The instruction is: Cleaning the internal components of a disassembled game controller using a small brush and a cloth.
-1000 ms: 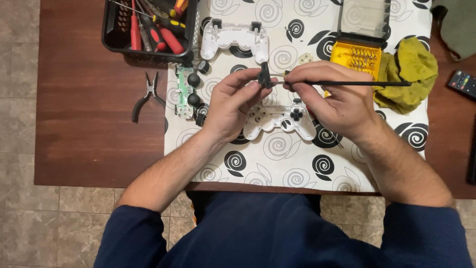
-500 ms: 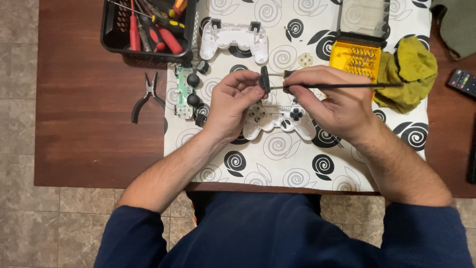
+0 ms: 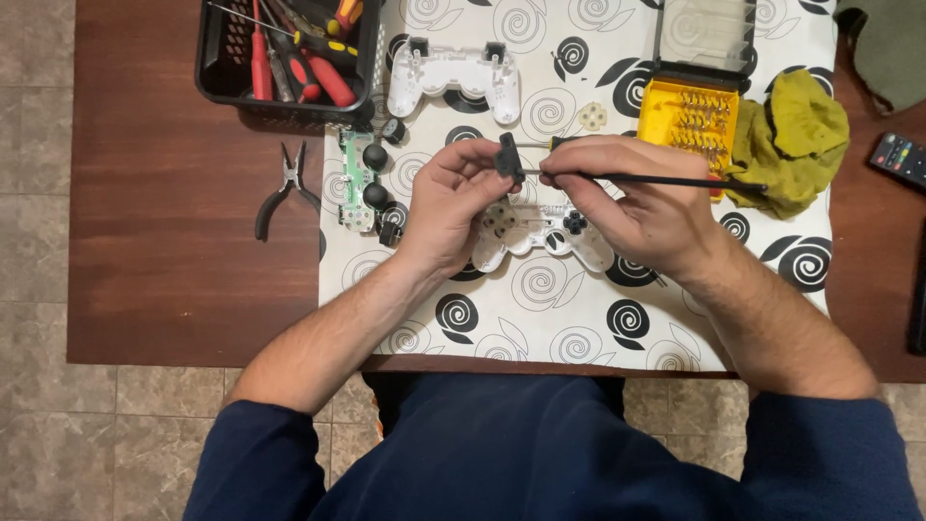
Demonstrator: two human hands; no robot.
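Note:
My left hand [image 3: 446, 205] pinches a small black plastic part [image 3: 507, 155] between thumb and fingers, above the mat. My right hand [image 3: 637, 200] grips a thin black rod-like tool [image 3: 666, 180] whose tip meets that part; the tool's far end reaches right toward a yellow cloth. A small screwdriver with a yellow handle tip [image 3: 538, 145] lies just behind my fingers. Under both hands lies a white game controller front shell [image 3: 540, 233] with a black d-pad.
A white controller back shell [image 3: 453, 75] lies at the top. A green circuit board with black thumbsticks [image 3: 362, 178] sits left of my hands. Black basket of screwdrivers [image 3: 285, 53], pliers [image 3: 285, 183], yellow bit case [image 3: 692, 114], yellow cloth [image 3: 791, 140], remote [image 3: 897, 159].
The black tool has tilted, its far end dropping toward the lower right. Both hands shifted slightly left, still holding the part and tool together.

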